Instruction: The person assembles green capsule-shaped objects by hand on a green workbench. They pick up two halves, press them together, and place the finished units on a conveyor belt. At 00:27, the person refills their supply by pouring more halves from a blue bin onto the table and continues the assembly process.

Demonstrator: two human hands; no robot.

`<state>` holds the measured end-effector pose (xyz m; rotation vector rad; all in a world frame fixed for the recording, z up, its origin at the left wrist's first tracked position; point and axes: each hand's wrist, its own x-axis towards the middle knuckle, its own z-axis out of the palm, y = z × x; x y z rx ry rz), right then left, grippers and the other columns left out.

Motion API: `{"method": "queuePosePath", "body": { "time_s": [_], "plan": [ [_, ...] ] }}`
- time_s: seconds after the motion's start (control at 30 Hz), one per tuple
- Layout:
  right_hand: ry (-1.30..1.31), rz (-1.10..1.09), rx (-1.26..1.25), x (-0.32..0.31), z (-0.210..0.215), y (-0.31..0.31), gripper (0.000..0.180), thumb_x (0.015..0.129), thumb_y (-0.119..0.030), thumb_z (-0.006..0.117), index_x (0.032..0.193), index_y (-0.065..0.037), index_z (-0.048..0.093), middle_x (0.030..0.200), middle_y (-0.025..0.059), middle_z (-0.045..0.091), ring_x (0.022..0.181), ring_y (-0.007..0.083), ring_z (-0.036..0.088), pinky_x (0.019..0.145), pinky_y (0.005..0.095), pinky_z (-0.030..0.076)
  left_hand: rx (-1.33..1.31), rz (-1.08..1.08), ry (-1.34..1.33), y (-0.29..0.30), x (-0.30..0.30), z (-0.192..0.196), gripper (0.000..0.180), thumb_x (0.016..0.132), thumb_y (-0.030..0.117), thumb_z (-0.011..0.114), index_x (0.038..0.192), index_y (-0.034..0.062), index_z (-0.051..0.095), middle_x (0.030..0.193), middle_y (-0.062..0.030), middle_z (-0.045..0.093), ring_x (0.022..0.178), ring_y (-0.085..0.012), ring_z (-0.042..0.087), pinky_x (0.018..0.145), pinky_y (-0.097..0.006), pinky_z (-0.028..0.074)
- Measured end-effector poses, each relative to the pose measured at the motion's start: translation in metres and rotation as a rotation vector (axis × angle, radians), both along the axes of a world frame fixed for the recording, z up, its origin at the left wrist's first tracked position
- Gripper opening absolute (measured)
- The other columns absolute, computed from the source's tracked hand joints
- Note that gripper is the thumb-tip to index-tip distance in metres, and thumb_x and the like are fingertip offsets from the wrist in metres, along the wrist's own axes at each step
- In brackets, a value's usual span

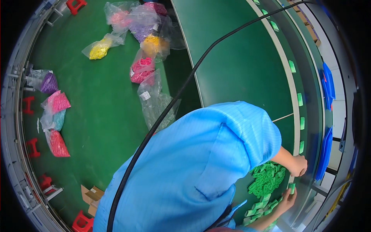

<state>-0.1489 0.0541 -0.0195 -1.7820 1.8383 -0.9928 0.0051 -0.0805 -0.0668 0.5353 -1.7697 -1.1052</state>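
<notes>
My left hand (297, 165) is closed at the pale rail along the worktable's edge, beside a pile of small green loop-shaped pieces (266, 180). What its fingers hold, if anything, I cannot make out. Below it, my right hand (286, 200) pinches a small light-green, sleeve-like piece (291, 188) between thumb and fingers, upright by the rail. Several similar light-green and white sleeve-like pieces (256, 212) lie heaped between my right forearm and the green pile. My blue sleeve (247, 135) covers part of the table.
Beyond the rail, more green pieces (299, 99) stand spaced along a strip. Blue trays (324, 152) are at the far right. A black cable (185, 83) crosses the view. Bags of coloured pieces (142, 70), red stools (82, 222) and a cardboard box (92, 195) are on the left.
</notes>
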Motion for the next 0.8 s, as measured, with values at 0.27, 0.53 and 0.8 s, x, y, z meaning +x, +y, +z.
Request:
{"method": "queuePosePath", "body": {
  "time_s": [0.27, 0.53, 0.8],
  "plan": [
    [0.119, -0.036, 0.023, -0.004, 0.024, 0.026, 0.029, 0.09, -0.018, 0.057, 0.113, 0.0, 0.055, 0.086, 0.0045, 0.059, 0.072, 0.0082, 0.05, 0.059, 0.0224, 0.041, 0.127, -0.13, -0.245, 0.015, -0.017, 0.012, 0.02, 0.06, 0.003, 0.058, 0.077, 0.0042, 0.067, 0.07, -0.0136, 0.064, 0.069, -0.0311, 0.063, 0.062, -0.038, 0.051],
    [0.085, -0.055, -0.11, 0.015, 0.024, 0.017, 0.029, 0.09, -0.018, 0.058, 0.111, 0.001, 0.056, 0.08, 0.0036, 0.057, 0.068, 0.0081, 0.047, 0.059, 0.0218, 0.038, 0.472, -0.176, 0.068, 0.021, -0.015, 0.001, 0.013, 0.063, 0.009, 0.065, 0.073, 0.001, 0.068, 0.065, -0.0102, 0.065, 0.06, -0.0209, 0.064, 0.055, -0.033, 0.05],
    [-0.113, 0.021, -0.122, 0.0, -0.004, -0.011, 0.028, 0.089, -0.016, 0.059, 0.112, 0.001, 0.055, 0.087, 0.0035, 0.058, 0.073, 0.0078, 0.05, 0.062, 0.0216, 0.039, 0.635, -0.255, 0.113, 0.024, 0.004, 0.002, 0.012, 0.07, 0.008, 0.068, 0.069, -0.0034, 0.066, 0.067, -0.0085, 0.066, 0.06, -0.0104, 0.065, 0.053, -0.025, 0.051]
  ]
}}
